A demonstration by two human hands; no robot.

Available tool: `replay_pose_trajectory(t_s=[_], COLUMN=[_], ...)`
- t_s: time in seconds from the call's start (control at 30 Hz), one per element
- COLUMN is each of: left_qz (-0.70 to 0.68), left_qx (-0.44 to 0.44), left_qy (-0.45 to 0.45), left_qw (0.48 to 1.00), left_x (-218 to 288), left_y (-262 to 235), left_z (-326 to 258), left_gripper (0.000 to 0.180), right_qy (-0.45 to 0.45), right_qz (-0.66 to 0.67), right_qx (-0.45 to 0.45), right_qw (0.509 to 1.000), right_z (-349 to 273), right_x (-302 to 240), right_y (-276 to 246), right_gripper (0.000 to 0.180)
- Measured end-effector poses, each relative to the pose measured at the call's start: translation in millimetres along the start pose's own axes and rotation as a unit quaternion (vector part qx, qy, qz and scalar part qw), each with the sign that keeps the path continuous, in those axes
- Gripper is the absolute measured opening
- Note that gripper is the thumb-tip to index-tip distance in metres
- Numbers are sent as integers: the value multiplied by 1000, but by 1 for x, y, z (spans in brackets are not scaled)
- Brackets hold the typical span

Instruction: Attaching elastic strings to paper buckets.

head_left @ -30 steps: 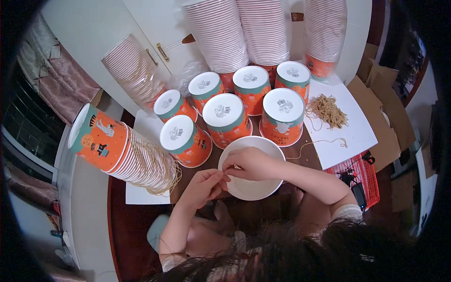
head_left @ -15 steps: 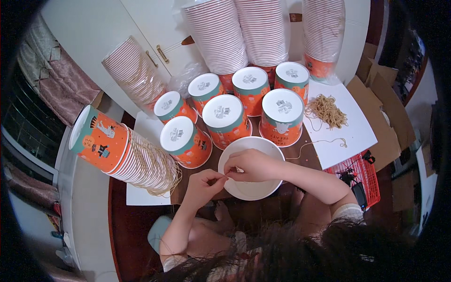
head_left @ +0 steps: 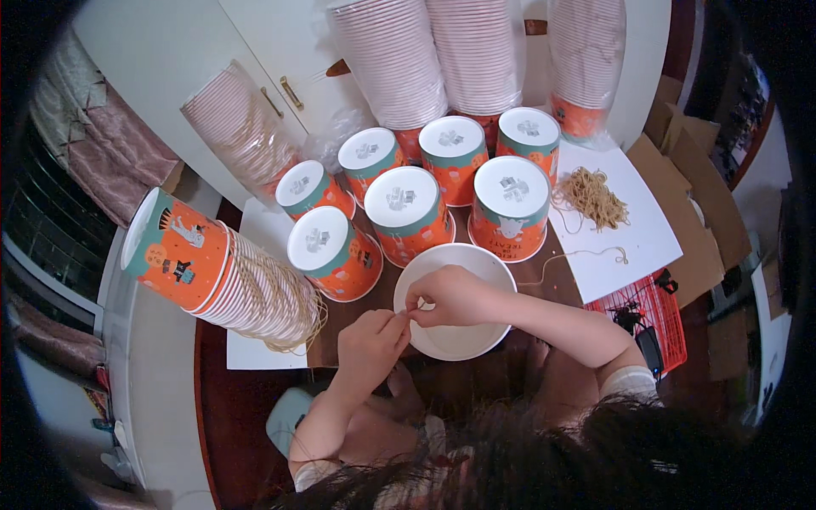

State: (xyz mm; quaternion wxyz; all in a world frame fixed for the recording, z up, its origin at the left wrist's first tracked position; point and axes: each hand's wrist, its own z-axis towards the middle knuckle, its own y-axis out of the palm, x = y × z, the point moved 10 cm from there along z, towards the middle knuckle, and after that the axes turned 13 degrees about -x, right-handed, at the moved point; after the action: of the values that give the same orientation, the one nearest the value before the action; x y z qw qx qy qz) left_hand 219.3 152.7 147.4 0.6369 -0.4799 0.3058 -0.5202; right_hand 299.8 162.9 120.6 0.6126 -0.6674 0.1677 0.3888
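A white-lined paper bucket (head_left: pixel 463 338) stands mouth up at the near edge of the table. Over its left rim my two hands meet, fingertips almost touching. My right hand (head_left: pixel 450 297) reaches across the mouth, thumb and forefinger closed in a pinch. Just outside the rim, my left hand (head_left: pixel 371 344) is pinched too, its fingers folded. Whatever lies between the fingertips is too small to make out. A thin tan cord (head_left: pixel 586 253) trails from the bucket's right side onto a white board. Upside-down orange and green buckets (head_left: pixel 402 202) stand close behind.
At left, a tilted stack of nested buckets (head_left: pixel 255 293) has tan cords draped over it. Tall plastic-wrapped bucket stacks (head_left: pixel 395 68) stand at the back. A heap of tan cord (head_left: pixel 595 200) lies on the white board (head_left: pixel 654 242), near a red basket (head_left: pixel 667 331) and cardboard boxes (head_left: pixel 705 187).
My left hand has turned, and its fingers have folded in closer against the right fingertips. The right hand has shifted only slightly. The buckets and cords stay in place.
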Motion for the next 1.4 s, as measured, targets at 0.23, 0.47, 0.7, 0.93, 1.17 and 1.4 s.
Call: replay_pose_trajectory(t_s=[0.23, 0.47, 0.7, 0.93, 1.17, 1.4], left_qz=[-125, -235, -315, -324, -340, -313], left_qx=[-114, -312, -345, -330, -320, -336], left_qy=[-98, -151, -166, -187, -176, -183], left_qw=[981, 908, 869, 867, 866, 869], left_x=[-37, -45, -46, -52, -47, -46], left_y=[10, 55, 77, 81, 77, 74], left_z=[-2, -16, -24, -28, -24, -21], left_gripper=[8, 17, 18, 18, 17, 18], right_qy=[49, 93, 85, 87, 86, 90], right_qz=[-33, -56, -50, -39, -27, -16], right_qx=[-64, -152, -143, -130, -115, -125], right_qw=[996, 982, 985, 987, 989, 988], right_z=[5, 9, 10, 11, 10, 11], right_x=[13, 26, 26, 29, 29, 28], right_y=[21, 46, 47, 51, 50, 48], right_gripper=[18, 19, 19, 19, 20, 19])
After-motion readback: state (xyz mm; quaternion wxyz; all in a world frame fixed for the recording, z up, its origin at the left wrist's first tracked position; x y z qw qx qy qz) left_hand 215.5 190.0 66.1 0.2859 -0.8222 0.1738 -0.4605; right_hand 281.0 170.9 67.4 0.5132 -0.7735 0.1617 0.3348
